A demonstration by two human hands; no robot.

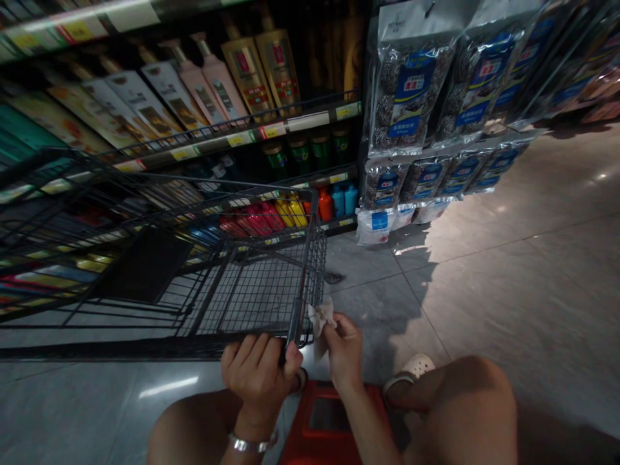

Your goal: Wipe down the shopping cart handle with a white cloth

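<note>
A black wire shopping cart [261, 284] stands in front of me and to the left. My left hand [261, 368], with a metal band at the wrist, is wrapped round the near corner of its top rim. Just right of that corner, my right hand [346, 349] pinches a crumpled whitish tissue [322, 318] between thumb and fingers. The tissue is close to the cart's end frame; whether it touches the bars I cannot tell. Below my hands, between my knees, is a red-orange stool [310, 445].
Shelves hold gold pump bottles [276, 71], pink pump bottles [220, 77] and several colourful bottles [261, 218] lower down. Hanging packs of steel scourers [411, 90] line the shelf end. Grey floor tiles [508, 278] stretch to the right. A cart wheel [334, 278] sits beyond my right hand.
</note>
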